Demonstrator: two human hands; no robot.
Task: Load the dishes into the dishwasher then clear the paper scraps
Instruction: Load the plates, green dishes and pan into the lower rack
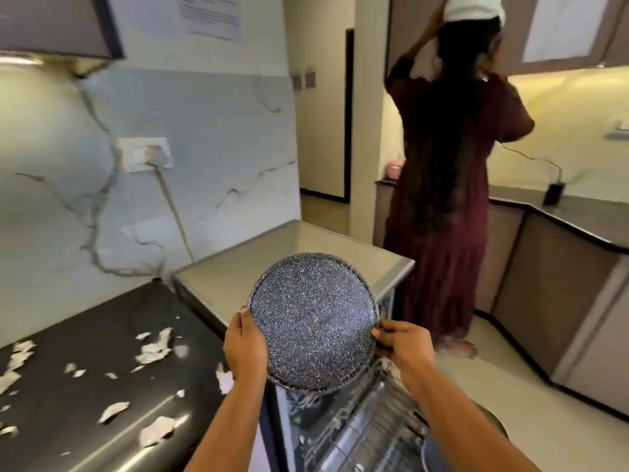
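While both hands grip speckled plate [313,321] — left hand [243,345], right hand [403,342] on opposite rims — rack [357,427] sits straight below; scraps [153,349] off left.

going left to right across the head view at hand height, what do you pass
paper scraps → left hand → speckled pan → right hand → another person

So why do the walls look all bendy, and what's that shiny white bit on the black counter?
Head view: the wide-angle lens bows straight edges near the borders; lamp glare streaks across the dark counter among the paper scraps; the speckled pan, held in both hands, looks fairly sharp, while the dishwasher rack below is smeared.
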